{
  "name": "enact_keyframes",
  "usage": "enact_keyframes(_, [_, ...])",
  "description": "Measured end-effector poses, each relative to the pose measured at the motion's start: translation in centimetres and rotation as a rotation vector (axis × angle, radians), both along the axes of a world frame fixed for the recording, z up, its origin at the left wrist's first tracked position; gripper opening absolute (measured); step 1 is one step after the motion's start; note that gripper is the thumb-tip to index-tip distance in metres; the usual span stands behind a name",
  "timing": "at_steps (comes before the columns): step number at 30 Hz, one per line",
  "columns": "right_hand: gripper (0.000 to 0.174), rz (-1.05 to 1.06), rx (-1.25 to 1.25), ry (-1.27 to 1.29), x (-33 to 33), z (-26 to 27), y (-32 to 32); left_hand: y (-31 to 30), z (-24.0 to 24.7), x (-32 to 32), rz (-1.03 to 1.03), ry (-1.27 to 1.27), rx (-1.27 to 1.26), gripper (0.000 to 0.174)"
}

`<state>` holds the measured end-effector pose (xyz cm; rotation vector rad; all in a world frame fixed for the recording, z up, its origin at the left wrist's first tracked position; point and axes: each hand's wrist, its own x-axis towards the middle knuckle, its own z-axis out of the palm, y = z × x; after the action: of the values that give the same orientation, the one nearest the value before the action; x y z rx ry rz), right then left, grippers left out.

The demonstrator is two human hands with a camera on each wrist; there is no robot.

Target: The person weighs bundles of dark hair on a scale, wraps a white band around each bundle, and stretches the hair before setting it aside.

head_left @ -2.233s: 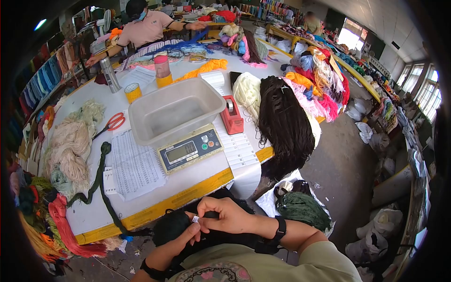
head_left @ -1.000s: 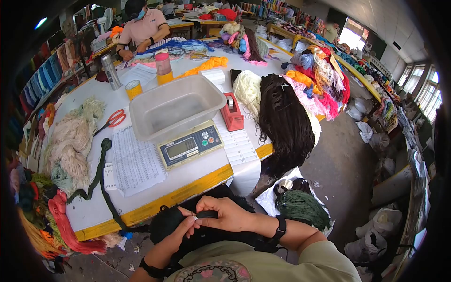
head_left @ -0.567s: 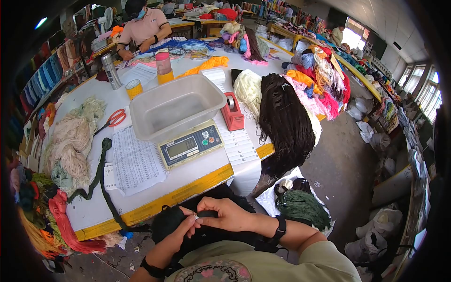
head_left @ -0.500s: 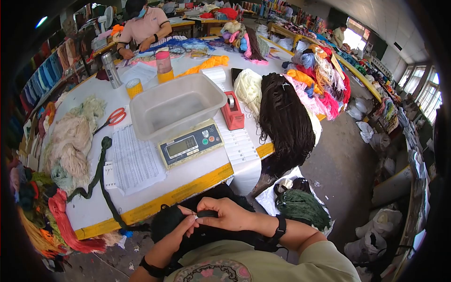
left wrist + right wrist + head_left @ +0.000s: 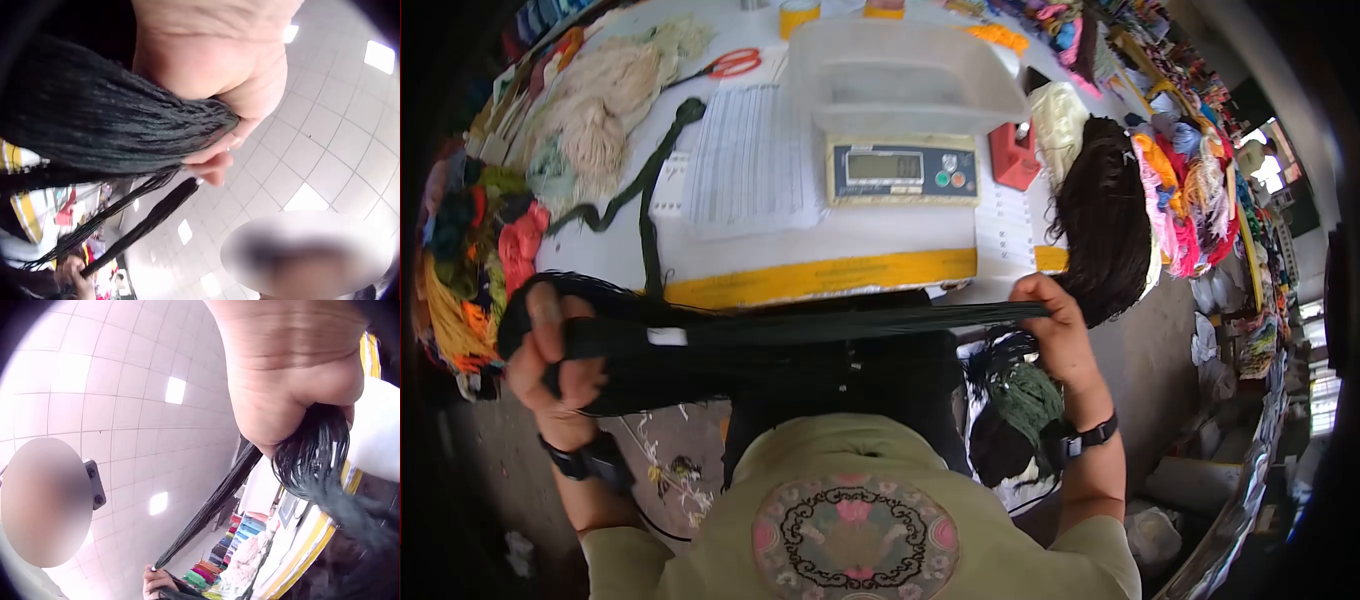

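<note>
left hand (image 5: pixel 552 352) and right hand (image 5: pixel 1052 335) each clamped on a skein (image 5: pixel 830 326) end, taut; looks soft, light (tangle-prone), so grip the ends.

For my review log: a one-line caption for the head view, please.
Left hand and right hand hold a dark yarn skein taut before the table, near a scale bearing a clear tub.

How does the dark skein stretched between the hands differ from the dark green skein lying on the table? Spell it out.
The held skein is pulled taut and level between the left hand and the right hand; the table skein lies slack and bent, untouched. The held skein looks a thicker bundle; the table skein is a thin rope. Both are long, dark yarn.
</note>
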<state>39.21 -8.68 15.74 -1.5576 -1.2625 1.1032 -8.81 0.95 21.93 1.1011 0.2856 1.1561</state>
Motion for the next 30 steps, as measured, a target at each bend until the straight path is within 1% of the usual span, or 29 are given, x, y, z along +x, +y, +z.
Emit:
enact_keyframes(2, [0.029,-0.008,0.0,-0.117,2.0,-0.4,-1.1,0.6,-0.3,-5.4,-0.102,0.02,0.078,0.023])
enact_keyframes(3, [0.028,-0.026,-0.042,-0.116,2.9,-0.2,-1.7,0.9,-0.4,-8.2,-0.132,0.034,0.116,0.022])
enact_keyframes(5, [0.018,-0.058,-0.174,-0.132,6.1,-1.8,-3.4,0.4,-0.3,-13.6,0.019,0.08,0.056,0.018])
enact_keyframes(6, [0.018,-0.058,-0.181,-0.128,6.6,-2.3,-4.2,-1.5,1.1,-13.8,0.355,0.103,-0.236,0.019])
enact_keyframes(7, [0.02,0.033,-0.346,-0.389,6.8,-2.6,-4.9,-0.6,1.7,-13.9,0.239,0.386,-0.118,0.03])
enact_keyframes(8, [0.023,0.125,-0.505,-0.651,6.8,-3.0,-5.4,-0.6,1.2,-13.0,0.443,0.484,-0.122,0.033])
enact_keyframes(9, [0.023,0.124,-0.504,-0.65,6.7,-3.5,-5.6,-0.4,0.8,-13.3,0.453,0.516,-0.106,0.034])
enact_keyframes(10, [0.03,0.298,-0.49,-0.814,6.4,-4.1,-5.7,-0.2,0.4,-13.5,0.462,0.547,-0.089,0.035])
enact_keyframes(11, [0.036,0.472,-0.467,-0.977,5.9,-4.3,-5.7,-0.2,-0.3,-12.0,0.553,0.534,-0.013,0.038])
enact_keyframes(12, [0.037,0.534,-0.28,-1.089,3.6,-3.0,-4.6,0.0,-0.3,-10.3,0.4,0.462,0.015,0.042])
enact_keyframes(13, [0.037,0.537,-0.112,-0.981,2.1,-2.6,-3.1,0.1,-0.1,-8.2,0.254,0.387,0.05,0.045])
enact_keyframes(14, [0.033,0.498,0.069,-0.867,-0.9,-1.1,-1.3,0.1,-0.2,-5.1,0.21,0.331,0.085,0.05])
enact_keyframes(15, [0.031,0.47,0.162,-0.675,-3.6,0.1,0.3,-0.1,-0.1,-1.8,0.175,0.279,0.127,0.054])
enact_keyframes(16, [0.029,0.443,0.328,-0.591,-6.3,1.3,1.5,-0.2,0.4,1.4,0.116,0.224,0.106,0.058])
enact_keyframes(17, [0.026,0.419,0.354,-0.425,-9.0,2.9,2.3,-0.3,0.9,4.0,0.054,0.172,0.086,0.063])
enact_keyframes(18, [0.026,0.414,0.422,-0.331,-11.4,4.6,3.1,-0.2,1.3,5.8,-0.03,0.126,0.027,0.066])
enact_keyframes(19, [0.029,0.406,0.511,-0.262,-13.1,5.2,4.0,-0.1,1.6,7.3,-0.12,0.08,-0.035,0.07])
enact_keyframes(21, [0.025,0.357,0.393,0.128,-16.4,6.2,4.8,0.1,2.0,10.0,-0.255,-0.004,-0.044,0.072])
enact_keyframes(22, [0.025,0.363,0.412,0.126,-17.3,6.4,5.1,0.1,2.2,10.6,-0.282,0.006,-0.029,0.071])
enact_keyframes(24, [0.016,0.493,0.192,0.477,-18.3,6.4,5.6,0.2,1.7,11.0,-0.306,0.024,0.007,0.068])
enact_keyframes(25, [0.016,0.502,0.196,0.473,-18.1,6.4,5.8,0.1,1.8,10.8,-0.298,0.022,0.014,0.068])
enact_keyframes(27, [0.009,0.516,0.111,0.382,-17.0,6.3,6.0,-0.1,1.9,10.6,-0.171,0.106,-0.036,0.067])
enact_keyframes(28, [0.007,0.52,0.068,0.336,-16.5,6.3,6.1,-0.3,2.2,10.2,-0.136,0.157,-0.059,0.064])
enact_keyframes(29, [0.007,0.524,0.067,0.332,-16.1,6.2,6.1,-0.4,2.4,10.0,-0.133,0.153,-0.058,0.064])
enact_keyframes(30, [0.006,0.5,0.082,0.297,-15.7,6.2,6.1,-0.5,2.6,9.8,-0.067,0.27,-0.054,0.063])
